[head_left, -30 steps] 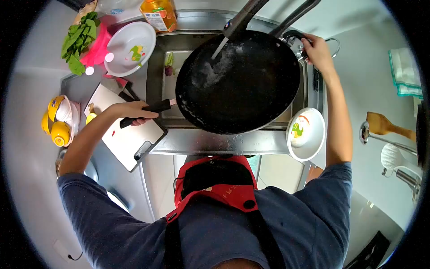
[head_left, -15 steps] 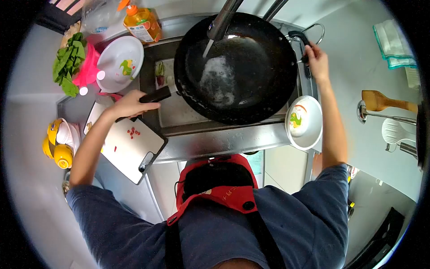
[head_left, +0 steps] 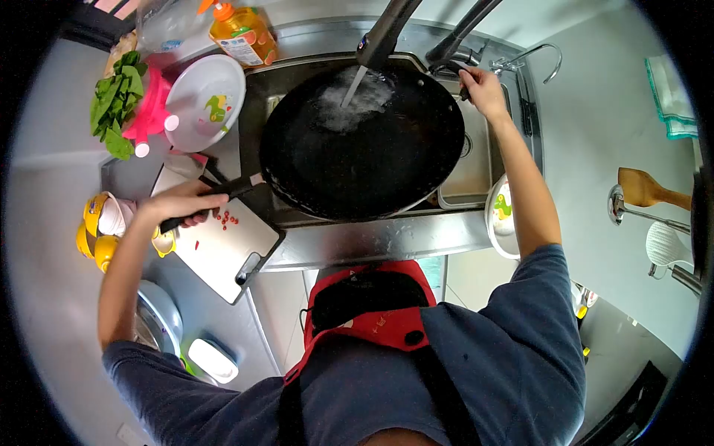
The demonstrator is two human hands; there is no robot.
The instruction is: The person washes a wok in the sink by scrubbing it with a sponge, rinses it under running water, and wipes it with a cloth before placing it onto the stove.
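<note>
A large black wok (head_left: pixel 357 163) is held over the sink (head_left: pixel 476 175), beneath the running faucet (head_left: pixel 383 37). Water streams from the faucet into the wok's far side and splashes there. My left hand (head_left: pixel 182 204) is closed around the wok's long black handle, above the cutting board (head_left: pixel 230 249). At the far right of the wok, my right hand (head_left: pixel 483 91) grips the small black side handle. Chopped red pieces (head_left: pixel 225 219) lie on the board near my left hand.
A white bowl (head_left: pixel 234 100) and an orange soap bottle (head_left: pixel 244 36) stand at the back left, beside leafy greens (head_left: pixel 115 108). Another white bowl (head_left: pixel 503 223) sits at the sink's right front edge. A wooden spatula (head_left: pixel 643 187) lies at the right.
The wok has shifted left and toward me, with both hands moving left along with it. The water now lands nearer its far rim. More of the sink's right side shows.
</note>
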